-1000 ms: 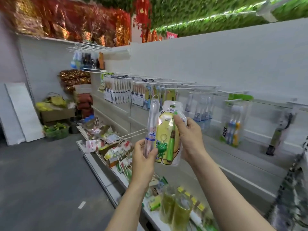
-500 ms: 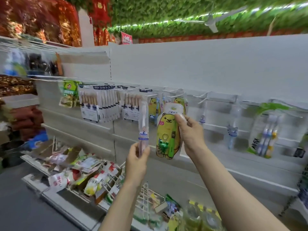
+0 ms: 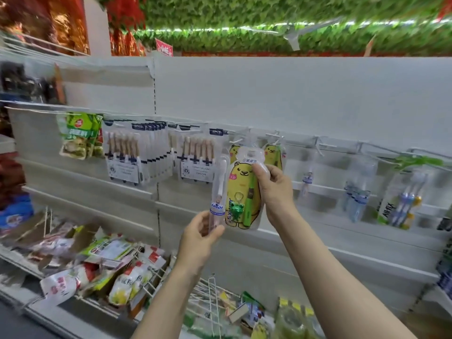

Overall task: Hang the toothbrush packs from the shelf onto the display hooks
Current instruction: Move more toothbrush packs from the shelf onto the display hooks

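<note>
My right hand (image 3: 274, 189) pinches the upper right edge of a yellow bear toothbrush pack (image 3: 241, 192) holding a green brush and a frog charm. It is raised in front of the white hook rail, just below two matching yellow bear packs (image 3: 272, 154) hanging there. My left hand (image 3: 199, 237) grips the bottom of a slim clear toothbrush pack (image 3: 218, 192) with a blue label, held upright to the left of the bear pack. Bare white display hooks (image 3: 320, 143) stick out of the rail to the right.
Rows of multi-brush packs (image 3: 122, 155) and a green pouch (image 3: 78, 133) hang at left. Clear packs (image 3: 357, 189) and a green-topped pack (image 3: 403, 194) hang at right. The lower shelf (image 3: 117, 263) holds loose packets and wire dividers.
The view has swung right and closer to the rail. Both hands have lifted their packs nearer the hooks; the bear pack now sits just under the hanging bear packs.
</note>
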A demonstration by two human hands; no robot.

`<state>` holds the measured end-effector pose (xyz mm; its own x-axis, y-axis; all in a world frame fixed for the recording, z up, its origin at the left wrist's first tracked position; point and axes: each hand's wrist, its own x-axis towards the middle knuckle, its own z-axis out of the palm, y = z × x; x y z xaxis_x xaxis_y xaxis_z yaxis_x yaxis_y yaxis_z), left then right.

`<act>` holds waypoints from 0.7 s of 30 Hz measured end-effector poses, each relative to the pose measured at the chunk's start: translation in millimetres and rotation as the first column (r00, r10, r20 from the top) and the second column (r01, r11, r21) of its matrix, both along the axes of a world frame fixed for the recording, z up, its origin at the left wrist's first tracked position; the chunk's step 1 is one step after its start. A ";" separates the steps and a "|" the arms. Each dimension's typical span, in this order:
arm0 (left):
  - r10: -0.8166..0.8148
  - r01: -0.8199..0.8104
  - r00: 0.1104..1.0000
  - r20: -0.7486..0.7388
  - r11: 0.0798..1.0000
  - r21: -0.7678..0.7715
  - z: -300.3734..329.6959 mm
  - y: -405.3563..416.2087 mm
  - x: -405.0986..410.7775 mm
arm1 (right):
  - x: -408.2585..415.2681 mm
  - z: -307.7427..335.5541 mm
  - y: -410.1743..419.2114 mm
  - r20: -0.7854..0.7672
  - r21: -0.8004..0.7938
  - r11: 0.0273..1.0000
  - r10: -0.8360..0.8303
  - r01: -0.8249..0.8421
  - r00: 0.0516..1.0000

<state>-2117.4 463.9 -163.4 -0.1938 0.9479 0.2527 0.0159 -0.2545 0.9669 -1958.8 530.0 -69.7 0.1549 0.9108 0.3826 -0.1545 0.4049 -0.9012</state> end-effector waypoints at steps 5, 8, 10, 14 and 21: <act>-0.100 0.100 0.995 -0.016 0.995 -0.009 8.0 18.1 9.4 | 17.4 6.2 3.2 -0.030 0.015 0.995 -0.093 0.094 0.995; -0.153 0.153 0.988 -0.017 0.988 -0.003 8.9 28.6 22.1 | 28.2 11.4 6.1 -0.022 0.031 0.990 -0.140 0.141 0.990; -0.174 0.174 0.985 -0.008 0.985 0.007 8.7 35.8 29.0 | 34.3 13.5 8.7 -0.012 0.035 0.986 -0.161 0.162 0.987; -0.198 0.198 0.980 0.006 0.980 0.012 8.0 47.8 39.0 | 41.5 17.8 15.0 0.009 0.036 0.986 -0.165 0.165 0.986; -0.204 0.204 0.979 0.023 0.979 0.016 7.7 64.0 45.9 | 46.7 16.1 26.8 0.057 0.072 0.987 -0.148 0.144 0.987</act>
